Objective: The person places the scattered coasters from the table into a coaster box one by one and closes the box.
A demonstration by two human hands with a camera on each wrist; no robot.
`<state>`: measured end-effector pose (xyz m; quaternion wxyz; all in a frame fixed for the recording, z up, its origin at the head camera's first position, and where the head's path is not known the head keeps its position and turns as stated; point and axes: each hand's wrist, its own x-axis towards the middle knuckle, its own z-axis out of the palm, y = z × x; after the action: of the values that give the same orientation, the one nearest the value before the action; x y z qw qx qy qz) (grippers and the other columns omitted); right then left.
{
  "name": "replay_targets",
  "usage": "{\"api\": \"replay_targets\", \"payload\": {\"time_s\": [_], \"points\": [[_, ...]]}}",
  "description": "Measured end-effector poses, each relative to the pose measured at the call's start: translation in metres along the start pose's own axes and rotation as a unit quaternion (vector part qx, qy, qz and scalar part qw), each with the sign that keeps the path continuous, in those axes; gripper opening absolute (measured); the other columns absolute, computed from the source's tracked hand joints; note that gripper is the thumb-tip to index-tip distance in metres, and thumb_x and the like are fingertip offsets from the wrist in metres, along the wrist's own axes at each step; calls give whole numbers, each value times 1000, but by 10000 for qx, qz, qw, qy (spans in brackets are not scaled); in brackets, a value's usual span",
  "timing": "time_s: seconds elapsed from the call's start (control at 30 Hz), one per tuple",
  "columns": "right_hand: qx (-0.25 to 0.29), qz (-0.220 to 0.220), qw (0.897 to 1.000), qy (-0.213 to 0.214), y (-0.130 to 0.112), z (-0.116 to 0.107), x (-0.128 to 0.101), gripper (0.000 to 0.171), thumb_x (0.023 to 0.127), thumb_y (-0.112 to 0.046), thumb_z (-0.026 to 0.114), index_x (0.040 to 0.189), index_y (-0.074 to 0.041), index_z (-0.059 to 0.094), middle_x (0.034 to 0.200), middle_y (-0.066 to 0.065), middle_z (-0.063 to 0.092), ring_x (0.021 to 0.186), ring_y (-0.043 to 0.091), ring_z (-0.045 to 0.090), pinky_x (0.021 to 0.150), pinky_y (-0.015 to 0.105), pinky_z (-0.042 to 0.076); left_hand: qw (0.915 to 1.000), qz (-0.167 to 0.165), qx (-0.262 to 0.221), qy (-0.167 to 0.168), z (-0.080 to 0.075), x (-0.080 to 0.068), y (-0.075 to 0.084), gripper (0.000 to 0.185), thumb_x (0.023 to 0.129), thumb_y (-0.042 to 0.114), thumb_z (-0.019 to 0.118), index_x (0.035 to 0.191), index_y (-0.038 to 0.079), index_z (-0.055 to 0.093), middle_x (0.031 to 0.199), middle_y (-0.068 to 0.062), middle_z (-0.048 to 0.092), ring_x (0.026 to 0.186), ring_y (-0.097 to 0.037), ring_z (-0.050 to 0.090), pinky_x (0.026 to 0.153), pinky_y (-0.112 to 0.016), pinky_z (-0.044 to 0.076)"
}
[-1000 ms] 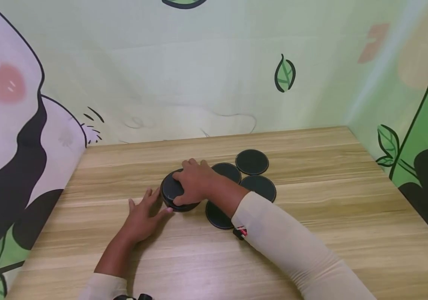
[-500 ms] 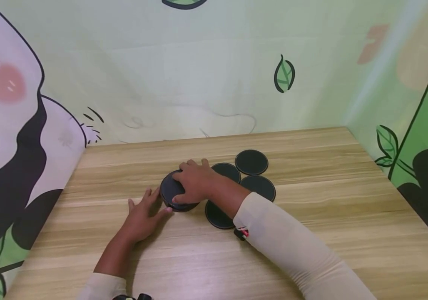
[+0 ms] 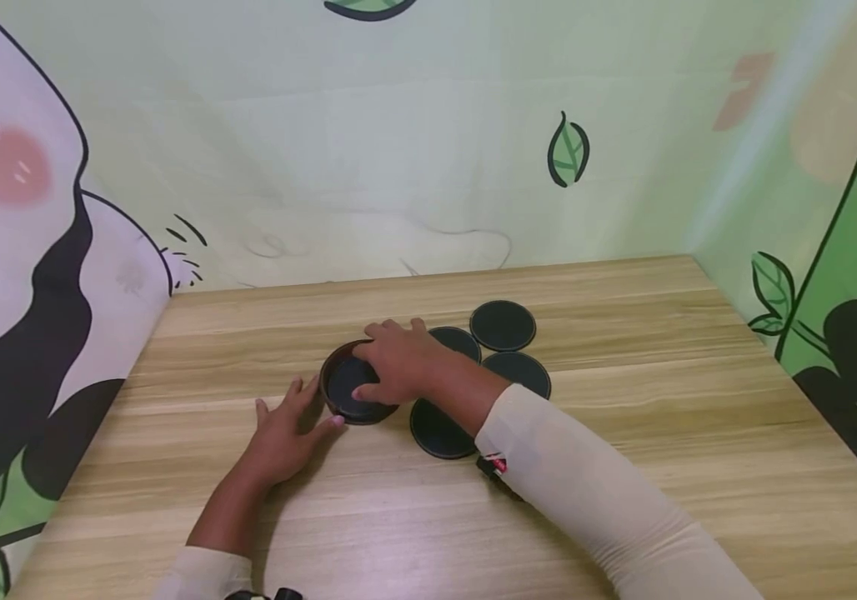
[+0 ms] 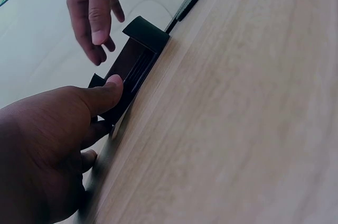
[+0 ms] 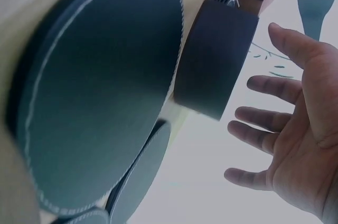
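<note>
A round dark coaster holder (image 3: pixel 326 377) stands on the wooden table, its brown inner wall showing around a black coaster (image 3: pixel 344 390) lying inside. My left hand (image 3: pixel 286 442) holds the holder's near left side; in the left wrist view its thumb presses the wall beside a cut-out, fingers around the other side. Just over the holder is my right hand (image 3: pixel 402 365), which hides its right part. The right wrist view shows that hand's fingers spread, apart from the holder (image 5: pixel 216 55) and holding nothing.
Several flat black coasters lie right of the holder: one at the back (image 3: pixel 503 325), another in the middle (image 3: pixel 522 371), one nearer the front (image 3: pixel 439 429), some partly under my right forearm. Stitching rims the close coaster (image 5: pixel 100 92). A printed cloth wall (image 3: pixel 286 167) stands behind the table.
The coaster under my right hand has sunk from the holder's top down inside it, baring the inner wall. My right hand has let go and shifted slightly right; my left hand stays put.
</note>
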<state>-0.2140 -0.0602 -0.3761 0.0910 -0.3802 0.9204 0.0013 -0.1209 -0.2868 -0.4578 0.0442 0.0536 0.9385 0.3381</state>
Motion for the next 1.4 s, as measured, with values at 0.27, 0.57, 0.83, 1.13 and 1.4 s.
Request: {"api": "replay_targets", "payload": {"time_s": [0.27, 0.57, 0.83, 1.13, 1.4], "points": [[190, 320, 9993, 81, 26, -1, -6, 67, 105, -63, 63, 158, -22, 59, 169, 13, 48, 156, 32, 47, 122, 66, 42, 9999, -14, 112, 2, -1, 1, -1, 85, 107, 44, 70, 173, 9, 29, 176, -27, 31, 168, -53, 15, 123, -88, -12], [615, 895, 9940, 152, 61, 0, -8, 70, 108, -60, 60, 164, -19, 51, 172, 14, 44, 159, 36, 43, 124, 69, 41, 10000, 11, 36, 69, -1, -1, -4, 84, 107, 42, 71, 173, 9, 30, 176, -27, 32, 168, -53, 15, 123, -88, -13], [881, 1274, 9877, 228, 88, 8, -15, 72, 108, -60, 59, 165, -17, 50, 171, 17, 43, 158, 40, 43, 123, 71, 40, 10000, 32, -31, 62, 0, -2, -3, 84, 106, 40, 71, 173, 8, 30, 176, -27, 32, 168, -52, 15, 123, -88, -13], [968, 1689, 9807, 182, 113, 14, -23, 73, 107, -58, 61, 166, -17, 47, 173, 18, 39, 160, 43, 38, 123, 72, 39, 10000, 50, -46, 52, 2, 0, -3, 84, 107, 40, 71, 173, 9, 30, 176, -28, 31, 168, -53, 15, 123, -87, -13], [1126, 2010, 9731, 53, 127, 12, -33, 75, 107, -54, 63, 167, -14, 45, 172, 22, 38, 157, 47, 40, 122, 73, 39, 10000, 7, -48, 18, 2, 1, -2, 85, 107, 42, 71, 173, 9, 30, 176, -28, 31, 169, -53, 14, 124, -87, -14]]}}
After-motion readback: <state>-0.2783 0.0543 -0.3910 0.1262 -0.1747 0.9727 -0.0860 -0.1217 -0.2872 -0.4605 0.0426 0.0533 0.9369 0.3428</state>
